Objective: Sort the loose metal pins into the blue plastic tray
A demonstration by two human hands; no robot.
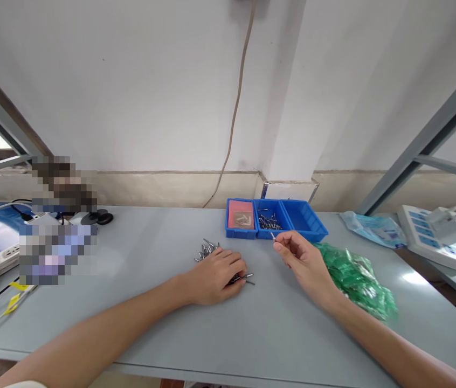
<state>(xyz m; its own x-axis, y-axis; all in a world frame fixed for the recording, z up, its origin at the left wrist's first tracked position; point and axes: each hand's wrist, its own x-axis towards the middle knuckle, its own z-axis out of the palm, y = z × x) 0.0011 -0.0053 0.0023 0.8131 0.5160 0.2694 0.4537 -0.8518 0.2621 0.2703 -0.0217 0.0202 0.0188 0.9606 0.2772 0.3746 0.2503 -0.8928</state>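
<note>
Head cam: pin (273,236) pinched by right hand (301,261), bin (264,234) at its 11 o'clock part-filled, loose pile (207,250) under left hand (215,275), grip unclear.

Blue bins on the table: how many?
3, side by side: the left bin with a pink sheet, the middle bin with metal pins, and the right bin just beyond the right hand. No others visible.

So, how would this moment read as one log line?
left hand: over metal pieces; right hand: pinching one slim piece; blue bins: beyond both hands; green plastic: beside right wrist
</note>
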